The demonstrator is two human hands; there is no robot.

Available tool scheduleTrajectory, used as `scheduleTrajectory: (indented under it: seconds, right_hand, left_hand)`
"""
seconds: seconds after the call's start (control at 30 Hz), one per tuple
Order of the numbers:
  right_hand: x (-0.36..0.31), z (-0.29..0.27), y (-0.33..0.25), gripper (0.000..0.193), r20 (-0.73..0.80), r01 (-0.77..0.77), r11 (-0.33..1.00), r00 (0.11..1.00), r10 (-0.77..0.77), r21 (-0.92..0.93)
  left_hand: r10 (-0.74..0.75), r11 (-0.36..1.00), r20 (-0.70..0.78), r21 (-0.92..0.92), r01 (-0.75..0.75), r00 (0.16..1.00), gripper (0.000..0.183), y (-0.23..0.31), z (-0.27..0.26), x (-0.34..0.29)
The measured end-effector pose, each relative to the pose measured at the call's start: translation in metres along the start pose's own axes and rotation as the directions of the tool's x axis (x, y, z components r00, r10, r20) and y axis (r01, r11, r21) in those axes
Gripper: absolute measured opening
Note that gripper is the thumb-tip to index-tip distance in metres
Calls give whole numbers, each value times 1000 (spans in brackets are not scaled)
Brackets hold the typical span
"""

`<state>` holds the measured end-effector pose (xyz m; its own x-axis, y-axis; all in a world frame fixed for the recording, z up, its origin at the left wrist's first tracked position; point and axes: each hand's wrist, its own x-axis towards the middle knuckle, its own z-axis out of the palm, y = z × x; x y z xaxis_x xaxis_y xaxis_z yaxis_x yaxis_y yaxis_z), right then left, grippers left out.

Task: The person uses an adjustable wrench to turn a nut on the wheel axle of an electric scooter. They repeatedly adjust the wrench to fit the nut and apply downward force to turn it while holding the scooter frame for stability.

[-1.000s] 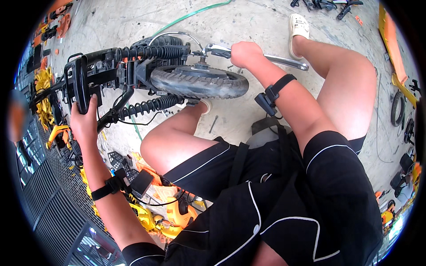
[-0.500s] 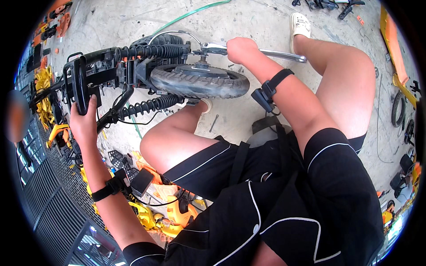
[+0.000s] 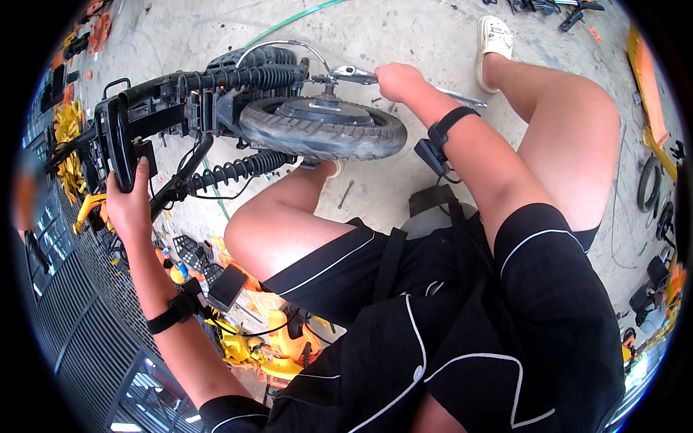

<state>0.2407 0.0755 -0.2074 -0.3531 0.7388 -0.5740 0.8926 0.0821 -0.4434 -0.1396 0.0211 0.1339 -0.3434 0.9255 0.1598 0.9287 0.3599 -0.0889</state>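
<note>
A long chrome wrench (image 3: 354, 73) has its head at the axle end of a black wheel (image 3: 325, 130), which lies on its side before me. My right hand (image 3: 399, 81) is closed around the wrench's handle, whose end shows past my wrist. At the left, my left hand (image 3: 131, 198) grips a curved black bar (image 3: 121, 141) on the vehicle's dark frame, thumb on the near side. Two coil-spring shock absorbers (image 3: 238, 172) flank the wheel. A silver-grey cable (image 3: 292, 43) arches to the axle beside the wrench's head.
A small wrench (image 3: 346, 195) lies on the concrete floor between my legs. Orange and yellow plastic parts (image 3: 289, 339) are piled at the lower left. A green hose (image 3: 296, 24) crosses the floor at the back. A loose tyre (image 3: 649, 185) lies at the right.
The wrench's handle end has swung slightly toward me, with my right hand still on it. The frame and my left hand appear a little farther left.
</note>
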Motion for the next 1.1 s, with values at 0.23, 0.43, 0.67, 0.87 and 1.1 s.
scheduleTrajectory:
  seconds: [0.23, 0.43, 0.67, 0.87, 1.1]
  right_hand:
    - [40, 27, 20, 39, 54, 50, 998, 997, -52, 34]
    - [67, 58, 30, 45, 33, 92, 982, 995, -99, 168]
    - [51, 49, 35, 37, 91, -80, 989, 993, 69, 124]
    - [-13, -12, 12, 34, -23, -22, 990, 999, 26, 141]
    - [-48, -57, -32, 31, -23, -24, 994, 1000, 22, -103]
  left_hand:
    - [-64, 998, 43, -26, 66, 997, 84, -8, 2, 3]
    - [-11, 999, 1, -34, 11, 1000, 60, -2, 2, 0]
    - [71, 997, -109, 21, -69, 991, 69, -15, 8, 0]
    - [48, 999, -32, -16, -49, 998, 67, -1, 3, -1]
    - [50, 999, -1, -7, -50, 999, 66, 4, -4, -2]
